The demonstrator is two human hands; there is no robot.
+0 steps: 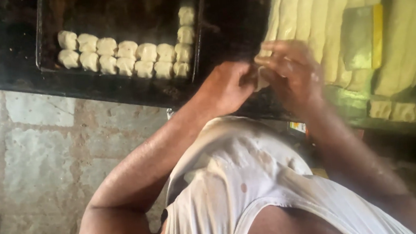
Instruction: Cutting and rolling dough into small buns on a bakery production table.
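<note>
Dim, soft-focused, deep shadows above.

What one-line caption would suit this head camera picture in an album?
Both hands, left hand and right hand, shape a small dough piece between a dark tray of dough pieces and long dough strips.

On the tabletop [19,83], a tray [41,41] with dough pieces [122,59] in two rows along its near edge lies left, long dough strips [309,13] lie right under a scraper [361,38], and both hands meet between them.
</note>
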